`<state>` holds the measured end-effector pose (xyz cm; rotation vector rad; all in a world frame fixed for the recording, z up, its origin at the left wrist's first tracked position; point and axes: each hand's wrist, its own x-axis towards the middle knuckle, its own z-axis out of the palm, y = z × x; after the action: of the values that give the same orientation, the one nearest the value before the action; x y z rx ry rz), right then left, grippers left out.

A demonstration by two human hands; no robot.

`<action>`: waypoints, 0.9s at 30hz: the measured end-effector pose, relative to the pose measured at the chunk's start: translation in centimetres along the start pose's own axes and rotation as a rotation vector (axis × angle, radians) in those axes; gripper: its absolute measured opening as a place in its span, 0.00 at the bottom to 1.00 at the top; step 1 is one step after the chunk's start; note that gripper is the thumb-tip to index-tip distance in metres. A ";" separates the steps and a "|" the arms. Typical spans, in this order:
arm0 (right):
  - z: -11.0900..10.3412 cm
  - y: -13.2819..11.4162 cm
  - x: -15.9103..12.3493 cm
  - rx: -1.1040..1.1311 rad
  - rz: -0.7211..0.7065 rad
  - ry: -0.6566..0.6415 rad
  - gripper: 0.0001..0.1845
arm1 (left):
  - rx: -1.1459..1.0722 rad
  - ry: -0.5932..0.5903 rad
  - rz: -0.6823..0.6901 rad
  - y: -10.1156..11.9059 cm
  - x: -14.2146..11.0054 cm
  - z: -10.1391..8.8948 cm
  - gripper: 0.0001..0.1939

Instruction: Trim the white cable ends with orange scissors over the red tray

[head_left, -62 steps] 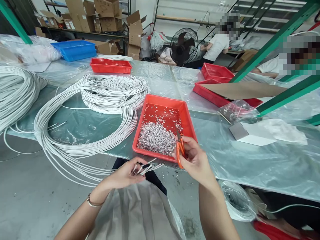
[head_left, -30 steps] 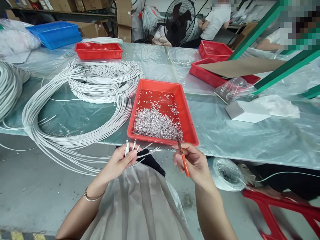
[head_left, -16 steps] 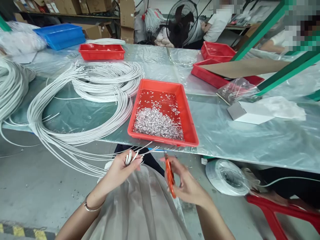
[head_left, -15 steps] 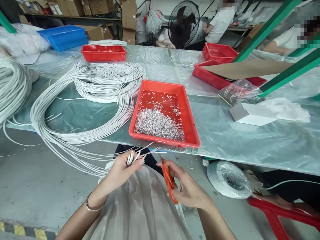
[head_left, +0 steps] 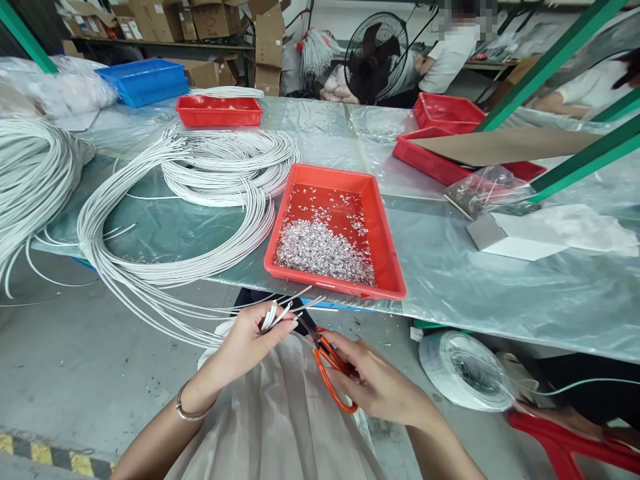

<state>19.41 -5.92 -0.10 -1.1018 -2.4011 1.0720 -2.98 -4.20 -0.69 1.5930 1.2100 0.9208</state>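
My left hand (head_left: 257,337) is closed around the ends of several white cables (head_left: 269,316), pinched between thumb and fingers above my lap. The cables run left from it to a large white coil (head_left: 165,272) on the table edge. My right hand (head_left: 373,377) grips orange-handled scissors (head_left: 334,360), with fingers in the loops. The scissor blades point up and left, close to the cable ends in my left hand; whether they touch cannot be made out. Just beyond both hands, a red tray (head_left: 387,260) holds a heap of small shiny metal pieces (head_left: 320,250).
More white cable coils (head_left: 240,160) lie behind and at the far left. A blue bin (head_left: 145,81), a small red tray (head_left: 220,112), and stacked red trays (head_left: 430,160) stand farther back. Green posts (head_left: 560,63) slant at right. A wire spool (head_left: 465,370) sits below the table.
The scissors have turned and moved left, with their blades now showing beside the cable ends and the handles spread. My left hand keeps its hold. The whole view has shifted slightly.
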 end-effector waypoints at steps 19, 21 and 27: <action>-0.9 0.1 0.6 -0.079 -0.033 0.028 0.18 | -0.459 -0.343 -0.138 -0.6 0.2 -1.8 0.20; -0.6 0.1 1.2 0.116 0.019 0.050 0.13 | -0.432 -0.286 -0.138 -0.4 0.1 -1.6 0.20; 2.3 -0.8 4.6 0.801 0.083 0.383 0.15 | 0.012 -0.096 0.096 0.2 0.1 -0.5 0.12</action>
<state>14.69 -4.02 -1.27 -0.9810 -1.4191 1.4890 -3.33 -4.01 -0.39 1.6971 1.0827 0.8882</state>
